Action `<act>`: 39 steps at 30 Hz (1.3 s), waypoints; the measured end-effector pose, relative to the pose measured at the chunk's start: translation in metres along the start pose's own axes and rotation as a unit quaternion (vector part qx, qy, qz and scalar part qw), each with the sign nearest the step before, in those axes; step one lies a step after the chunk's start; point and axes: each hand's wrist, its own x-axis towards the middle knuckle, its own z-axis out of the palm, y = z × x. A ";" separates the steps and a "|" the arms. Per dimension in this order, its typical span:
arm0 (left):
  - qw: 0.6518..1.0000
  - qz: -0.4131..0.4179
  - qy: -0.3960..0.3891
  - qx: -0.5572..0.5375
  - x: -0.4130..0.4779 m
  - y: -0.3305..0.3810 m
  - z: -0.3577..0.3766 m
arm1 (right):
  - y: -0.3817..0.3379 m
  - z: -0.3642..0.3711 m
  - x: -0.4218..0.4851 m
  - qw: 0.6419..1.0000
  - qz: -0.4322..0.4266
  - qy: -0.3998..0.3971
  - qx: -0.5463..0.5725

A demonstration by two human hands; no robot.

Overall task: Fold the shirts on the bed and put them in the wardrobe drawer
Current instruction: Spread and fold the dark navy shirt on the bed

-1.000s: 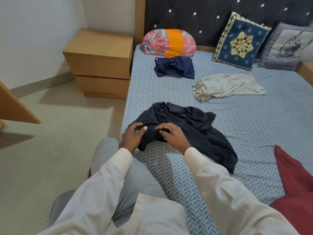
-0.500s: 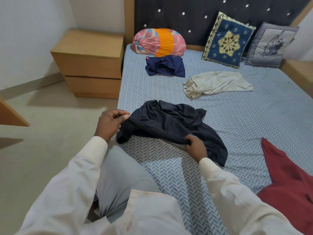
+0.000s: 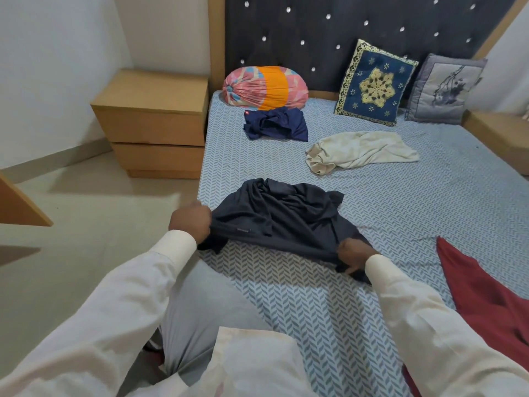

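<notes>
A crumpled black shirt (image 3: pixel 282 217) lies near the left edge of the bed (image 3: pixel 400 219). My left hand (image 3: pixel 190 222) grips its near hem at the bed's edge. My right hand (image 3: pixel 353 255) grips the same hem further right, so the edge is stretched between them. A navy shirt (image 3: pixel 276 124) sits bunched near the headboard. A cream shirt (image 3: pixel 360 150) lies rumpled in the middle of the bed. A red garment (image 3: pixel 492 299) spreads over the near right corner.
A wooden two-drawer nightstand (image 3: pixel 154 124) stands left of the bed. A pink-and-orange bolster (image 3: pixel 266 87), a blue embroidered cushion (image 3: pixel 375 83) and a grey cushion (image 3: pixel 445 88) rest against the studded headboard. A wooden corner (image 3: pixel 20 204) juts in at far left.
My hands, first close together on the black shirt's near edge, have moved apart, the left to the bed's edge and the right further right, pulling the hem taut.
</notes>
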 end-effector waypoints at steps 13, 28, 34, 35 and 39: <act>0.678 -0.287 -0.167 -0.655 0.060 0.018 0.027 | -0.037 -0.037 0.025 0.978 0.135 -0.076 0.136; 0.452 0.079 0.307 -0.834 0.200 0.021 -0.351 | -0.145 -0.388 0.010 0.743 -0.178 0.516 0.388; 0.672 -0.030 0.400 -0.623 0.185 -0.002 -0.274 | -0.121 -0.357 0.011 0.746 -0.107 0.609 0.247; 0.711 -0.039 0.405 -0.573 0.177 -0.002 -0.251 | -0.115 -0.342 0.012 0.759 -0.103 0.603 0.222; 0.845 -0.025 0.342 -0.410 0.149 -0.006 -0.145 | -0.085 -0.261 0.033 0.842 -0.062 0.523 0.112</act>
